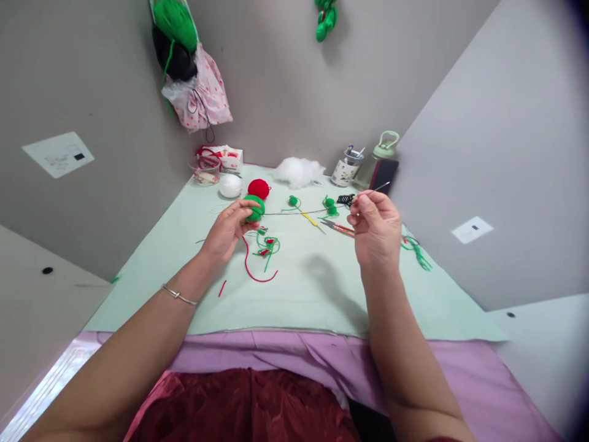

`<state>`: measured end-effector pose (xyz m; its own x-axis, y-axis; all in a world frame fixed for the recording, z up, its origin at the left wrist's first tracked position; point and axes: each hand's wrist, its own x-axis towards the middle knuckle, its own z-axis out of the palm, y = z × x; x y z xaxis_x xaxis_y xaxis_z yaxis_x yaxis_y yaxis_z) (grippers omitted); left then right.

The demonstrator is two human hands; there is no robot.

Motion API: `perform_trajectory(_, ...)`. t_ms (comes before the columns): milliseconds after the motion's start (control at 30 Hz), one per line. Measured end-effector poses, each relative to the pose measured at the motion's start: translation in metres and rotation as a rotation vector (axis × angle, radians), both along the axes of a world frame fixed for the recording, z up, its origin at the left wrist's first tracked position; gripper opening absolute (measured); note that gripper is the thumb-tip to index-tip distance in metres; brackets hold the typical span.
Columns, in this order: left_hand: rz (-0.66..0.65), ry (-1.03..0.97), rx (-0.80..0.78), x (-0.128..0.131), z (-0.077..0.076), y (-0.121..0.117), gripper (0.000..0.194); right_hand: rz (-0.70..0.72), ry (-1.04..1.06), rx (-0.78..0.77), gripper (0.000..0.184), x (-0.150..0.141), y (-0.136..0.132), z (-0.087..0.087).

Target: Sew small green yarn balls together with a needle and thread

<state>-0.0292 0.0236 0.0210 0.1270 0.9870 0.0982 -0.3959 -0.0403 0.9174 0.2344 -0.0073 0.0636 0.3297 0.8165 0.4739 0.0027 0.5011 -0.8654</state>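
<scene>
My left hand (pixel 230 227) grips a round green crocheted piece (pixel 254 209) above the left middle of the table. A dark thread (pixel 294 213) runs taut from that piece to my right hand (pixel 375 224). Pinched between the right thumb and fingers is a thin metal needle (pixel 381 187), its end pointing up and right. Beneath the left hand lie small red and green crocheted pieces (pixel 269 242) with loose tails, and a curved red yarn strand (pixel 253 276). Just behind the green piece sits a red yarn ball (pixel 259 188).
A yellow-handled crochet hook (pixel 310 219) and orange-handled scissors (pixel 340 228) lie mid-table near small green pieces (pixel 329 205). White stuffing (pixel 299 172), a white yarn ball (pixel 230 185), a pen cup (pixel 346 170) and a green bottle (pixel 380 156) stand along the back. Walls enclose both sides.
</scene>
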Motion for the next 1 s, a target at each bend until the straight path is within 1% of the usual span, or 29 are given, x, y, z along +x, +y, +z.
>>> perform_trajectory(133, -0.002, 0.005, 0.009, 0.000, 0.000, 0.000, 0.014, 0.040, 0.056, -0.023, 0.026, -0.001, 0.000, 0.000)
perform_trajectory(333, -0.026, 0.009, 0.014, 0.000, 0.000, -0.001, 0.015, 0.064, 0.095, -0.016, 0.027, 0.003, -0.001, 0.001)
perform_trajectory(400, -0.043, 0.019, 0.022, 0.000, -0.001, -0.001, 0.016, 0.120, 0.054, -0.058, 0.029, 0.002, -0.002, 0.001)
perform_trajectory(500, -0.065, 0.031, 0.045, 0.003, -0.002, -0.004, 0.018, 0.220, -0.047, -0.137, 0.044, -0.005, -0.005, -0.002)
perform_trajectory(533, -0.074, 0.038, 0.054, 0.005, -0.002, -0.005, 0.018, 0.250, -0.077, -0.159, 0.046, -0.009, -0.006, -0.003)
perform_trajectory(600, -0.094, 0.053, 0.067, 0.008, -0.002, -0.009, 0.018, 0.291, -0.137, -0.189, 0.037, -0.019, -0.008, -0.008)
perform_trajectory(667, -0.114, 0.078, 0.071, 0.012, -0.002, -0.013, 0.020, 0.303, -0.212, -0.208, 0.026, -0.030, -0.011, -0.014)
perform_trajectory(700, -0.125, 0.095, 0.071, 0.013, -0.003, -0.015, 0.021, 0.298, -0.250, -0.210, 0.022, -0.035, -0.012, -0.017)
perform_trajectory(800, -0.171, 0.156, 0.068, 0.017, -0.005, -0.019, 0.025, 0.293, -0.366, -0.200, 0.020, -0.048, -0.014, -0.024)
perform_trajectory(900, -0.213, 0.188, 0.076, 0.018, -0.008, -0.020, 0.027, 0.287, -0.449, -0.174, 0.018, -0.054, -0.015, -0.027)
perform_trajectory(1000, -0.228, 0.203, 0.084, 0.019, -0.009, -0.020, 0.027, 0.305, -0.404, -0.202, 0.019, -0.054, -0.014, -0.028)
